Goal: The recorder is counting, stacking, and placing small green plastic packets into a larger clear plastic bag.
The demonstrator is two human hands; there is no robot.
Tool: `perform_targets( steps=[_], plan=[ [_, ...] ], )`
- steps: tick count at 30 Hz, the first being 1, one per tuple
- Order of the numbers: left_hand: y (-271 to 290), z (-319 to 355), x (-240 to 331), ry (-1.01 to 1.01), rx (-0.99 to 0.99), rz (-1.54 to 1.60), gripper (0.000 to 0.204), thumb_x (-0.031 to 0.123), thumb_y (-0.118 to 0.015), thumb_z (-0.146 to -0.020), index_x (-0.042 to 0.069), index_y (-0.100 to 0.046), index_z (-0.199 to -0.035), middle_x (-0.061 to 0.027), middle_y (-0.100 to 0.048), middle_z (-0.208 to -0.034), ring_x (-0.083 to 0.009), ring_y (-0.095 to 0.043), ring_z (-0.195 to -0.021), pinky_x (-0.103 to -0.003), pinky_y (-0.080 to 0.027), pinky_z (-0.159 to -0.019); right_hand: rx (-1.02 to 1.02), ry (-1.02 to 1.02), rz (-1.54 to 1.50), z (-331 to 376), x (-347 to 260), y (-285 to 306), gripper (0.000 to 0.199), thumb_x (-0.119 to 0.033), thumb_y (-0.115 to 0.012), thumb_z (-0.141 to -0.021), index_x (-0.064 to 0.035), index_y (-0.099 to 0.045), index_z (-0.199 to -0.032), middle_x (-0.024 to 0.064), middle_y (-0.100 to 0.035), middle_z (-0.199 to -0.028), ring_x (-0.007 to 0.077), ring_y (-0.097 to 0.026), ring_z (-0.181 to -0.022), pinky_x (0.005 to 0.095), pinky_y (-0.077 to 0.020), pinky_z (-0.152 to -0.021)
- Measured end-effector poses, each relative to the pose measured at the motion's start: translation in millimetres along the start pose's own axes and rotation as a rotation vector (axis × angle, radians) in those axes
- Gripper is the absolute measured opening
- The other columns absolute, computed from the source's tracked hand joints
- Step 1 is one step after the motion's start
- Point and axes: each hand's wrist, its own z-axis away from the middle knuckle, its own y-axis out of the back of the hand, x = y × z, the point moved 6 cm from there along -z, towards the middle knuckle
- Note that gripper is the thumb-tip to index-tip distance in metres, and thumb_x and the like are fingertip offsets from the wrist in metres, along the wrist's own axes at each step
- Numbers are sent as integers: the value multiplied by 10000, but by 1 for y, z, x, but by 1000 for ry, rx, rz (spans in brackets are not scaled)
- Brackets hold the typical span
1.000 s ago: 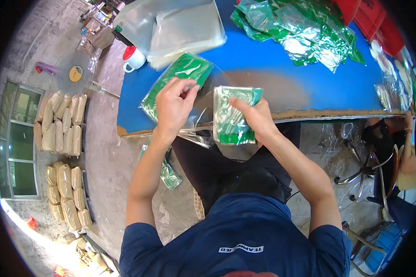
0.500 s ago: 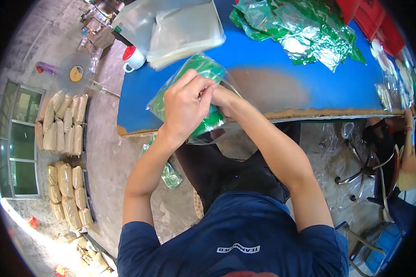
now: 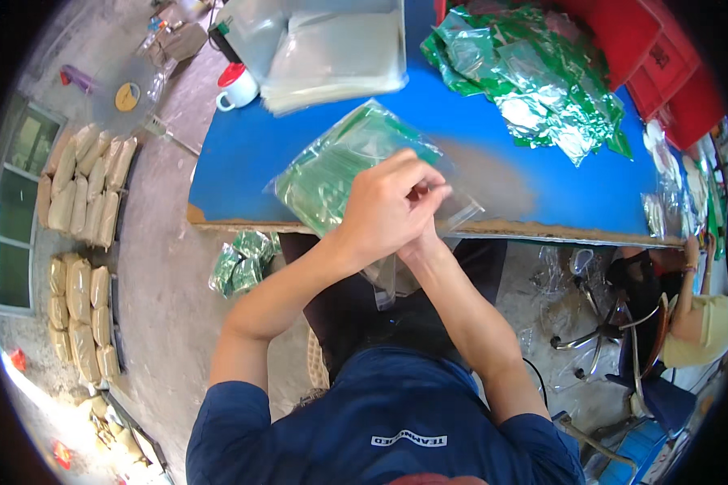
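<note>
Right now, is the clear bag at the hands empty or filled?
Not empty: green packets show through the clear bag beside the left hand.

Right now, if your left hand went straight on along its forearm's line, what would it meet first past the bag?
Probably the pile of green packets on the blue table; the height of the left hand is unclear.

A blue worktop [image 3: 243,178] over grey floor [image 3: 166,291]; paned window [image 3: 13,206] left, bright light [image 3: 42,408] near left, wheeled chair [image 3: 613,331] right.
</note>
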Motion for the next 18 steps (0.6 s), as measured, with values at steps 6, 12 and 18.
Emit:
perform_targets(
  steps=[6,12,18],
  plan=[
    [98,36,-206,817,-221,246,686,399,-624,-959,-2,-400,-1469,-169,-486,-1454,-230,-428,-1369,-352,-305,-1153,1005,-380,662,22,-9,37,443,-316,-568,-984,-89,-496,-1358,84,-565,-1320,233,-513,-1251,503,-411,-1052],
    [71,77,-241,785,-517,640,742,141,-641,-916,-24,-260,-1531,-149,-345,-1555,-254,-339,-1426,-376,-261,-1179,918,-212,622,0,0,90,300,-190,-570,-961,-38,-576,-1219,128,-638,-1134,275,-634,-1035,445,-540,-880],
    [111,106,-224,644,-391,537,895,301,-718,-874,-27,-220,-1542,-152,-323,-1561,-256,-318,-1440,-380,-218,-1193,908,-207,917,-9,20,64,646,-22,-537,-923,-64,-247,-1499,147,-478,-1382,285,-521,-1225,450,-458,-1015]
  ],
)
